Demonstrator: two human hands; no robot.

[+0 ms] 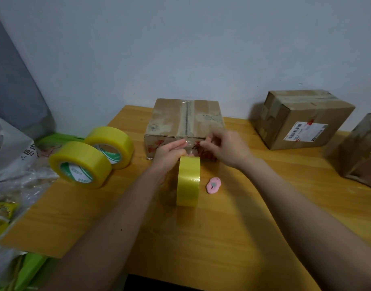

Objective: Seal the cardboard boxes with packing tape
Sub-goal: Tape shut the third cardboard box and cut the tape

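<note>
A worn cardboard box [184, 120] stands mid-table, with clear tape along its top seam. A yellow tape roll [188, 181] stands on edge just in front of it. A clear tape strip [190, 147] runs from the roll up onto the box's front face. My left hand [169, 153] is at the roll's top, its fingers stretched flat along the strip against the box front. My right hand [224, 148] pinches the strip's right edge with thumb and fingertips. I cannot tell whether the roll rests on the table or hangs from the strip.
Two more yellow tape rolls [80, 164] [111, 147] lie at the left on the wooden table [222, 238]. A small pink cutter [213, 185] lies right of the standing roll. A taped box with a label [302, 120] and another box [363, 152] sit at the right. Plastic bags [10, 160] crowd the left edge.
</note>
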